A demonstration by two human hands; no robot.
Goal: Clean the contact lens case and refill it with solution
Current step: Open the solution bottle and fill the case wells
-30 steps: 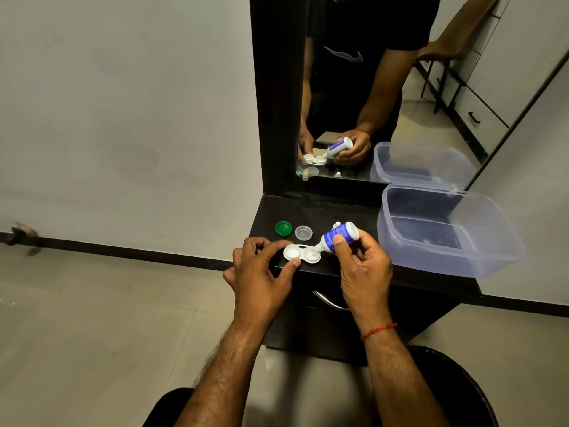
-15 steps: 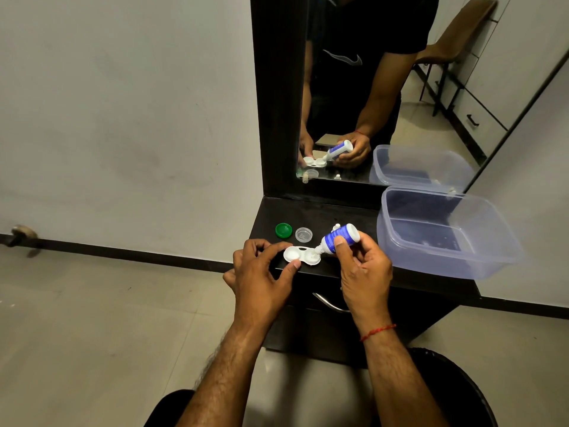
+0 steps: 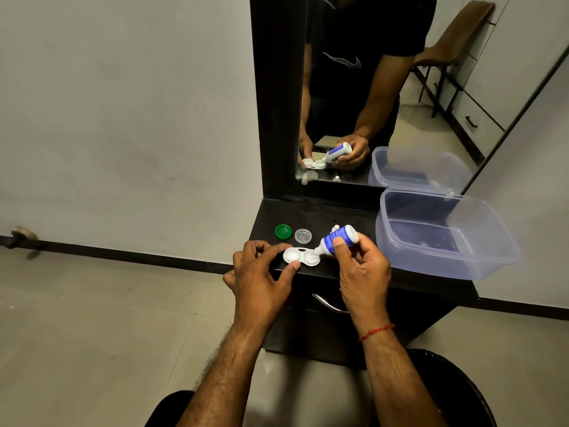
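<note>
Dark shelf [image 3: 345, 217]: two caps [image 3: 283, 231] (green, clear), one case [image 3: 300, 256], one bottle [image 3: 337, 239].

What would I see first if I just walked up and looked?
Two hands at the front of a dark cabinet top: the right hand tips a small blue-and-white bottle nozzle-down into one well of a white lens case, which the left hand steadies. Behind the case lie a green cap and a clear cap. A big clear plastic tub sits to the right, below a mirror.

The white case [image 3: 301, 256] lies open mid-frame. The tipped blue bottle [image 3: 337, 240] points its tip into the right cup.
</note>
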